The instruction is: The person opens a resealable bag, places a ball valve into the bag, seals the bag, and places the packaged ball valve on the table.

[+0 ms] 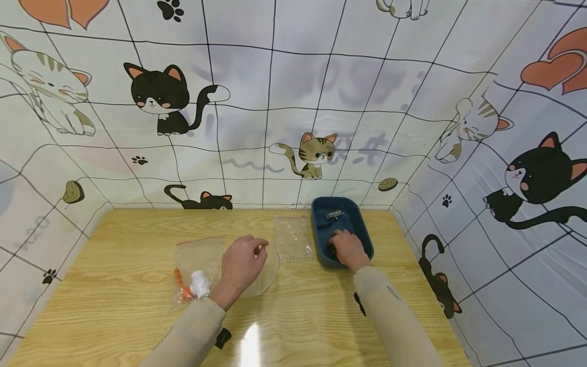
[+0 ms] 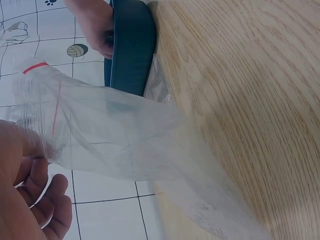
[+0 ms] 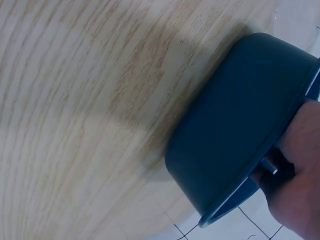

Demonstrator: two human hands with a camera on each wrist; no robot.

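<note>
My left hand (image 1: pixel 243 262) pinches the top edge of a clear zip bag (image 2: pixel 115 130) with a red line along its seal. In the left wrist view the bag hangs down toward the table, and no contents show in it. My right hand (image 1: pixel 350 248) reaches into a dark blue plastic basin (image 3: pixel 240 115). Its fingers hold a small dark object (image 3: pixel 282 176), mostly hidden by the hand, so its kind is unclear. Farther back in the basin lies a small metallic piece (image 1: pixel 334 215).
Left of my left hand lies a red-edged zip bag (image 1: pixel 202 252) with an orange item (image 1: pixel 182 286) and a white bottle-like item (image 1: pixel 199 283) inside. Another clear bag (image 1: pixel 293 239) lies flat against the basin's left side. A cat-print sheet (image 1: pixel 247 127) encloses the wooden table (image 1: pixel 119 285).
</note>
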